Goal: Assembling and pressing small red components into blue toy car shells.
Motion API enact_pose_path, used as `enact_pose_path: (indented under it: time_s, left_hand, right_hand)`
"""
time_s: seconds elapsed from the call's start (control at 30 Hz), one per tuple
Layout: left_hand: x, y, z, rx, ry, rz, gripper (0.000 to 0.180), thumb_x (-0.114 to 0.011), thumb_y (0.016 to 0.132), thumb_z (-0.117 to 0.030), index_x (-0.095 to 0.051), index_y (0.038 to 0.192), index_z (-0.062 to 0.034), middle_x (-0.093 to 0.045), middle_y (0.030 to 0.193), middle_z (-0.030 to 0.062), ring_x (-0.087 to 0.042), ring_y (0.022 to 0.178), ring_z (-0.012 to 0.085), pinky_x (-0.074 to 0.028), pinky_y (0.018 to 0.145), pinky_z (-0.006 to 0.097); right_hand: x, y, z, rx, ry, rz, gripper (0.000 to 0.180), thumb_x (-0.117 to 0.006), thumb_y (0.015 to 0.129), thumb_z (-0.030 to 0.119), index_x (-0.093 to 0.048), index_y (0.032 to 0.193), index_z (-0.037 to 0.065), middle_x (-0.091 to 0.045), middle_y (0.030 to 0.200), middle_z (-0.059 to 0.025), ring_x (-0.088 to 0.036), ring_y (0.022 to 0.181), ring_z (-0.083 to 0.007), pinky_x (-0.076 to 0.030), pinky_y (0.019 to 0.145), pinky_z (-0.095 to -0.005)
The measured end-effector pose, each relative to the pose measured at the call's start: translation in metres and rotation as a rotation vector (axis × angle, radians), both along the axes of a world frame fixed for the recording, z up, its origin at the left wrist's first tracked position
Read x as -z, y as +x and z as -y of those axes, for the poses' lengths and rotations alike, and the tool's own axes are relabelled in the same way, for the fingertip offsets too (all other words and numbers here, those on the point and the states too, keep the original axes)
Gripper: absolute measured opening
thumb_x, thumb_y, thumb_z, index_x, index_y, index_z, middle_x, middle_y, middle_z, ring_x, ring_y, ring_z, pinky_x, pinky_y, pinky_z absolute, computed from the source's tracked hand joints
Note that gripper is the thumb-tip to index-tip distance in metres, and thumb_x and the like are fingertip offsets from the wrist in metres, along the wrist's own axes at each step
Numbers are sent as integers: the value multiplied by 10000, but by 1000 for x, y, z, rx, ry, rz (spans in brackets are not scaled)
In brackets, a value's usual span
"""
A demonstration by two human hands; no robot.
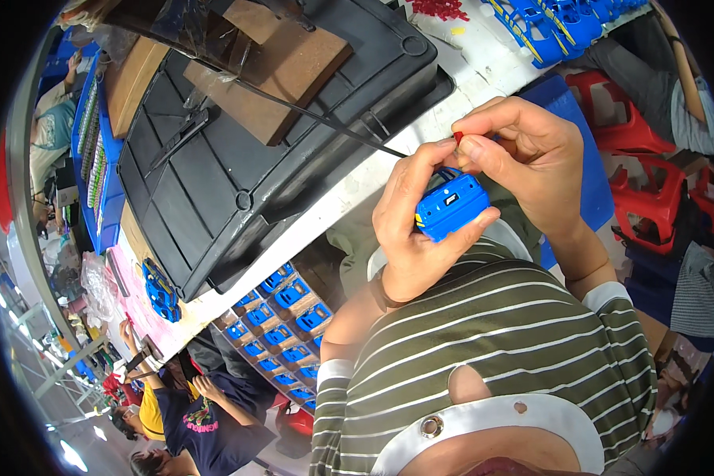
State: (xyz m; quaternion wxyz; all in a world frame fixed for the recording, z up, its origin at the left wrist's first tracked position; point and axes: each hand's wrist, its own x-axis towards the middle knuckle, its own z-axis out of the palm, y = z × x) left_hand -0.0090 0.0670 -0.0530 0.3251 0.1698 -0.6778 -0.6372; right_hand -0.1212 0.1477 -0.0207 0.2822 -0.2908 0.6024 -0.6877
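Observation:
A blue plastic toy car body with a dark slot in its end is gripped in my left hand, fingers wrapped round its side and thumb along the lower edge. My right hand pinches a small red plastic piece between thumb and forefinger, right at the top of the car body. Whether the red piece touches the car body I cannot tell. Both hands are held in front of my striped shirt, beside the white table edge.
A large black plastic lid lies on the white table, with a brown wooden block on it. Red pieces and blue car bodies sit at the far right. A divided box holds several more. Red stools stand right; co-workers sit lower left.

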Motion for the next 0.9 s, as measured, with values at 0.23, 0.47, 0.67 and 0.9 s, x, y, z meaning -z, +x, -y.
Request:
enact_pose_path:
  time_s: [0.23, 0.47, 0.67, 0.9]
  left_hand:
    - [15, -2, 1, 65, -165, -124, 552, -803, 606, -124, -559, 1086, -4, -620, 907, 115, -592, 852, 217, -471, 741, 302]
    - [9, -3, 0, 22, 24, -108, 685, -794, 621, -114, -474, 1210, 27, -605, 940, 117, -591, 855, 169, -465, 731, 265]
    - [7, -4, -3, 4, 128, -63, 614, -797, 618, -111, -506, 1144, 14, -609, 920, 112, -591, 854, 168, -464, 740, 270]
    - [15, -4, 0, -16, -24, -107, 523, -817, 606, -120, -523, 1028, -22, -588, 934, 104, -588, 831, 181, -465, 743, 283]
  right_hand:
    - [0, 0, -1, -29, 41, -11, 136, -575, 833, -43, -588, 968, -54, -626, 827, -89, -598, 734, -81, -493, 615, -183]
    - [1, -1, 4, -5, -28, 9, 126, -603, 831, 9, -616, 946, -40, -647, 821, -73, -624, 742, -89, -510, 651, -191]
    - [7, -1, 5, 1, -19, 33, 132, -607, 829, 13, -620, 949, -42, -643, 811, -65, -609, 710, -80, -495, 631, -188]
    - [10, -9, 5, -73, -44, 124, 142, -605, 830, 22, -627, 956, -41, -636, 786, -53, -581, 671, -69, -477, 613, -186]
